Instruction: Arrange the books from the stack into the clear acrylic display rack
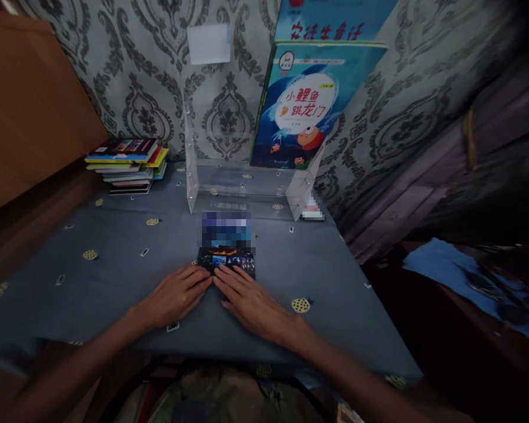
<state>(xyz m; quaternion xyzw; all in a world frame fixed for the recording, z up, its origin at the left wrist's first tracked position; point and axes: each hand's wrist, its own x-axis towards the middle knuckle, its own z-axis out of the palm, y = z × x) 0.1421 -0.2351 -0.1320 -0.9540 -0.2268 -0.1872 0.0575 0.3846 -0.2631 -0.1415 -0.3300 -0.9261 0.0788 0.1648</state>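
A dark-covered book (227, 249) with blue and orange pictures lies flat on the patterned grey-blue tablecloth (127, 282); its upper part is blurred out. At its near left corner rest the outstretched fingertips of my left hand (176, 295). My right hand (252, 302) lies palm down, fingers extended over the near edge of the same book. Both hands are open, side by side, and neither grips anything. Just beyond the book stands a clear plastic book rack (191, 182). A blue children's book (306, 111) with a red fish leans in it on the right side.
Another blue book (335, 20) stands behind the fish book. A stack of several books (126, 164) sits at the back left, near a wooden panel (35, 106). Patterned wallpaper (145, 106) backs the table. At right, past the table edge, lies a blue cloth (445, 276).
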